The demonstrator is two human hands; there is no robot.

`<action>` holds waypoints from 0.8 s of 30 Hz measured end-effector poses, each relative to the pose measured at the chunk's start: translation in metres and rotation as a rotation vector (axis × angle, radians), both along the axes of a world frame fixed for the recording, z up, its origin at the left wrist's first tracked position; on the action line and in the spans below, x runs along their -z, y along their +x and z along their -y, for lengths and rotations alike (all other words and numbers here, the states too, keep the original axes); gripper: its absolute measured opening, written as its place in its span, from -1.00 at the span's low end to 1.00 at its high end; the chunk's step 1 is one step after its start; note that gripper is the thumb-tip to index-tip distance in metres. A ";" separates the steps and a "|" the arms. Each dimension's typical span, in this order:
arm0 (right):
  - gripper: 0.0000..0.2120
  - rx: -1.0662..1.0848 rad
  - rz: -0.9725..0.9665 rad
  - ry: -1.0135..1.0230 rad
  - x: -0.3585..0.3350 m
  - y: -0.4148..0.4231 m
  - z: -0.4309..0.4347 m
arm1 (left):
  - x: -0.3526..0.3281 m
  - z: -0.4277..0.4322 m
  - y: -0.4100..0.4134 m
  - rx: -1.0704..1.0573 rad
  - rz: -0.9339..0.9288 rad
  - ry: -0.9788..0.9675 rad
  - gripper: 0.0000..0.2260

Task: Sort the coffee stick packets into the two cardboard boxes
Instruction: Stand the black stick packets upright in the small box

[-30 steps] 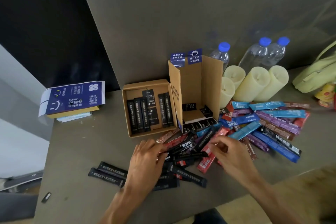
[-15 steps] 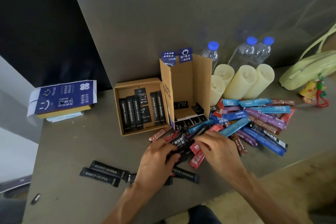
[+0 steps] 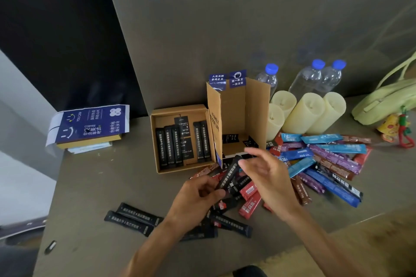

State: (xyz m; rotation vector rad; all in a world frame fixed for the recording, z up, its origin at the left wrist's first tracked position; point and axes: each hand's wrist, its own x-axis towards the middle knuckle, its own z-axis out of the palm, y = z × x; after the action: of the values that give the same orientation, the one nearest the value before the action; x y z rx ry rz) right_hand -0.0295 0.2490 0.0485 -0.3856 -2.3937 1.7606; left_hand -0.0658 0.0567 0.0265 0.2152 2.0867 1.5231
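My left hand [image 3: 193,200] pinches a black coffee stick packet [image 3: 228,174] by its lower end and holds it tilted up above the pile. My right hand [image 3: 267,177] hovers just right of it, blurred, fingers spread and holding nothing. A flat cardboard box [image 3: 155,141] behind my hands holds several black packets side by side. Next to it on the right stands a tall open cardboard box [image 3: 257,110] with a few black pieces on its floor. A pile of blue, purple, red and brown packets [image 3: 326,162] lies to the right. Black packets [image 3: 132,218] lie loose near the front edge.
Three cream pillar candles [image 3: 308,112] and three water bottles [image 3: 315,78] stand behind the pile. A pale green bag [image 3: 382,101] and a small red-yellow charm [image 3: 396,126] sit at far right. A blue printed box stack [image 3: 90,126] lies at left. A grey panel rises behind.
My left hand has lifted one black packet out of the pile. My right hand came off the pile and rose, now open beside the packet.
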 end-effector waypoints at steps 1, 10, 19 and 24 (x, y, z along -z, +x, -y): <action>-0.79 -0.030 0.050 -0.026 -0.004 -0.005 0.002 | -0.001 0.001 0.000 0.003 -0.016 -0.013 -0.95; -0.94 -0.161 0.098 -0.097 -0.016 -0.026 0.032 | -0.005 0.021 0.000 -0.105 -0.184 -0.079 -0.90; -0.85 -0.193 0.128 0.331 -0.013 -0.113 0.087 | 0.018 0.063 -0.040 -0.124 -0.835 -0.647 -0.79; -0.82 -0.109 0.298 0.295 0.016 -0.153 0.089 | 0.028 0.067 -0.055 0.101 -0.940 -0.803 -0.62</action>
State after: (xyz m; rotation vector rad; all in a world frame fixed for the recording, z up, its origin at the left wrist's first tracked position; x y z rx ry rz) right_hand -0.1827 0.1604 0.0323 -0.5168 -2.8803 1.4406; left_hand -0.1208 -0.0104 -0.0014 0.8149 3.1410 0.3945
